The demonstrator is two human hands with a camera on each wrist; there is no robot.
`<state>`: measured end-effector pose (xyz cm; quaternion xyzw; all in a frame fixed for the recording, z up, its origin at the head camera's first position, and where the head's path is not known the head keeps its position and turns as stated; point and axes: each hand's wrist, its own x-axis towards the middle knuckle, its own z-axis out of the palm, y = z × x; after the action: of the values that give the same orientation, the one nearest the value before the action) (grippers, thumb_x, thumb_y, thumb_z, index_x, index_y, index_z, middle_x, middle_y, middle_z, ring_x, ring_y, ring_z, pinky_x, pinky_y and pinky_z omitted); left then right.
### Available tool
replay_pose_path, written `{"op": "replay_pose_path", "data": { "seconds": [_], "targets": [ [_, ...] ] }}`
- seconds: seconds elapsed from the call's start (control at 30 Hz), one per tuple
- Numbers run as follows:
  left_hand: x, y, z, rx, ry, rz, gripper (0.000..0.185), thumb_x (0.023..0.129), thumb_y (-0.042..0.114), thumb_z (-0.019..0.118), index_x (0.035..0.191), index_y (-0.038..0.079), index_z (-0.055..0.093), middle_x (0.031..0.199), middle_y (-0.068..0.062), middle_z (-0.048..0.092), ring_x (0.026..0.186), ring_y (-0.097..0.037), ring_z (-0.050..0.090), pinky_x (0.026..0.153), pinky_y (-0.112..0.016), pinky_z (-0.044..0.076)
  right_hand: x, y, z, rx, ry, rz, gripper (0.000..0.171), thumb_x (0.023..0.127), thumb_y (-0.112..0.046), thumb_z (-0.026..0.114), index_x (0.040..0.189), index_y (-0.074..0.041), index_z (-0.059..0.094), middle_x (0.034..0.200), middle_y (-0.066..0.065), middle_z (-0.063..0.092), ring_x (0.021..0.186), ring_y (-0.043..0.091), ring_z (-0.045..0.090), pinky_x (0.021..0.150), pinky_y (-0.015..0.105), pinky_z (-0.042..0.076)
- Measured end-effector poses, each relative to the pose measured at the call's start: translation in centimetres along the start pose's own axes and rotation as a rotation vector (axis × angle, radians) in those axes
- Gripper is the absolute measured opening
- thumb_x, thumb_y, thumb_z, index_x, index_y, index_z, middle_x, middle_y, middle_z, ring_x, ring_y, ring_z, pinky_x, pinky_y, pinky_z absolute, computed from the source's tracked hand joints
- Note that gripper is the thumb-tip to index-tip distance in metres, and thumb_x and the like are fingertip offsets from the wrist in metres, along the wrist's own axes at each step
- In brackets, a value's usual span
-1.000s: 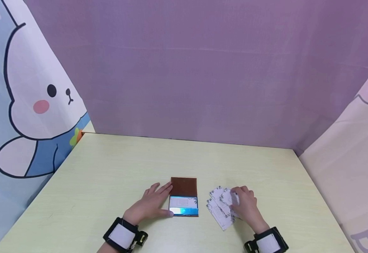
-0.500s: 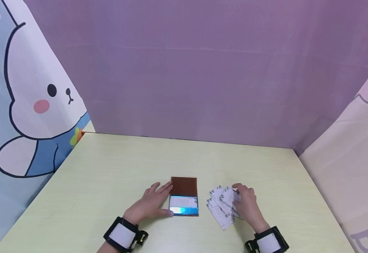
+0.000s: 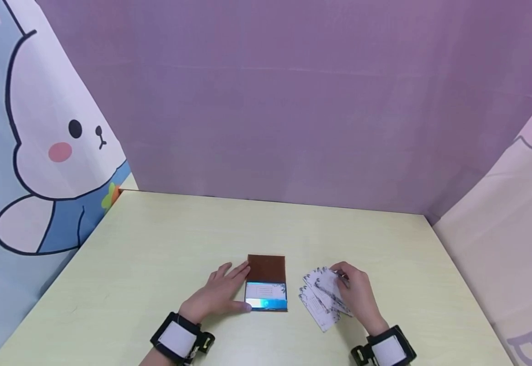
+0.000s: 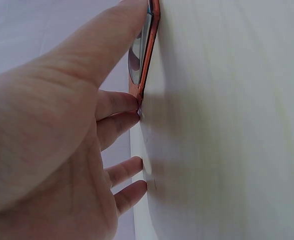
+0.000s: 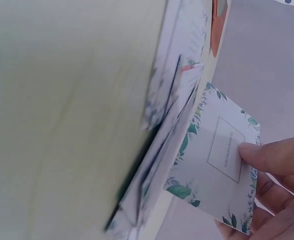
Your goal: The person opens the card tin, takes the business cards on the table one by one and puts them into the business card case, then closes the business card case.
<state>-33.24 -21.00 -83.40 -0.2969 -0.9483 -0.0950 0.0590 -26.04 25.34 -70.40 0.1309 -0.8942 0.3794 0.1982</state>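
One white card with a leaf border is pinched between thumb and fingers of the right hand, its near end raised off the spread of similar cards that is fanned out on the desk beneath it. The left hand is laid flat with straight fingers, its fingertips pressed against the left edge of an open brown card case, and nothing is gripped by it. The case is seen lying flat just left of the card spread, its brown lid folded back toward the far side and a white card set in its shiny blue lower half. Black wrist straps are worn on both arms. The pale green desk is enclosed by a purple backdrop behind and a cartoon rabbit panel on the left.
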Motion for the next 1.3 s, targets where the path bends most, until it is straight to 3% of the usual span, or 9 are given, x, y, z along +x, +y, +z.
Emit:
{"op": "replay_pose_path", "data": {
  "seconds": [0.13,0.27,0.37,0.47,0.53,0.67,0.83,1.0,1.3],
  "targets": [
    [0.0,0.1,0.0,-0.002,0.001,-0.006,0.117,0.050,0.091,0.044,0.145,0.038,0.003,0.153,0.019,-0.004,0.140,-0.023,-0.017,0.099,-0.069,0.014,0.6,0.0,0.3,0.054,-0.019,0.024,0.032,0.081,-0.009,0.067,0.109,-0.024,0.062,0.104,-0.002,0.066,0.089,0.012,0.061,0.068,0.026,0.053],
    [0.1,0.3,0.1,-0.001,-0.001,-0.007,0.117,0.049,0.091,0.044,0.145,0.039,0.003,0.153,0.019,-0.004,0.140,-0.023,-0.017,0.099,-0.070,0.014,0.9,5.7,4.0,0.111,0.019,-0.090,0.030,0.086,-0.022,0.063,0.116,-0.024,0.059,0.104,-0.006,0.064,0.088,0.005,0.058,0.064,0.016,0.048],
    [0.1,0.2,0.5,0.002,-0.001,-0.001,0.117,0.050,0.090,0.046,0.145,0.038,0.004,0.153,0.018,-0.004,0.140,-0.022,-0.019,0.098,-0.070,0.015,1.2,8.3,6.7,0.123,0.050,-0.138,0.031,0.086,-0.023,0.062,0.117,-0.025,0.058,0.100,-0.008,0.063,0.086,0.003,0.056,0.060,0.012,0.044],
    [0.2,-0.1,0.9,0.006,-0.002,0.010,0.117,0.050,0.089,0.047,0.146,0.038,0.003,0.153,0.018,-0.004,0.139,-0.021,-0.020,0.097,-0.070,0.016,1.9,7.0,7.4,0.158,0.002,-0.092,0.036,0.084,-0.010,0.063,0.120,-0.015,0.058,0.101,0.003,0.065,0.090,0.013,0.059,0.064,0.019,0.049],
    [0.2,-0.2,1.2,0.005,-0.001,0.017,0.117,0.051,0.088,0.048,0.146,0.037,0.003,0.154,0.018,-0.004,0.139,-0.021,-0.021,0.097,-0.071,0.016,2.5,6.1,8.1,0.148,0.005,-0.098,0.034,0.085,-0.011,0.063,0.118,-0.017,0.058,0.099,0.002,0.064,0.090,0.013,0.059,0.064,0.018,0.049],
    [0.2,-0.5,1.6,-0.008,0.006,0.025,0.116,0.052,0.087,0.051,0.146,0.037,0.004,0.154,0.017,-0.004,0.139,-0.022,-0.020,0.098,-0.071,0.014,3.3,8.2,11.7,0.087,0.015,-0.142,0.037,0.087,-0.018,0.059,0.121,-0.033,0.054,0.104,-0.015,0.060,0.092,0.002,0.056,0.067,0.020,0.051],
    [0.1,-0.8,2.0,-0.013,0.016,0.023,0.117,0.051,0.087,0.051,0.146,0.037,0.004,0.154,0.017,-0.004,0.139,-0.024,-0.020,0.096,-0.073,0.011,4.1,8.7,15.0,0.054,-0.038,-0.119,0.060,0.082,-0.001,0.062,0.123,-0.042,0.048,0.112,-0.023,0.056,0.099,0.009,0.057,0.074,0.038,0.054],
    [0.1,-0.9,2.1,0.003,0.021,0.028,0.118,0.051,0.088,0.049,0.146,0.036,0.004,0.154,0.016,-0.004,0.139,-0.024,-0.021,0.095,-0.074,0.011,5.1,6.6,16.7,0.062,-0.066,-0.098,0.071,0.075,0.010,0.064,0.121,-0.043,0.049,0.111,-0.023,0.056,0.099,0.013,0.058,0.075,0.035,0.055],
    [-0.2,-0.7,1.3,-0.015,0.019,0.024,0.119,0.051,0.086,0.052,0.146,0.035,0.003,0.154,0.016,-0.004,0.138,-0.024,-0.022,0.096,-0.074,0.009,6.0,3.1,18.8,0.108,-0.130,-0.100,0.061,0.080,0.002,0.064,0.117,-0.045,0.050,0.108,-0.027,0.056,0.092,0.005,0.057,0.067,0.034,0.054]
  ]
}}
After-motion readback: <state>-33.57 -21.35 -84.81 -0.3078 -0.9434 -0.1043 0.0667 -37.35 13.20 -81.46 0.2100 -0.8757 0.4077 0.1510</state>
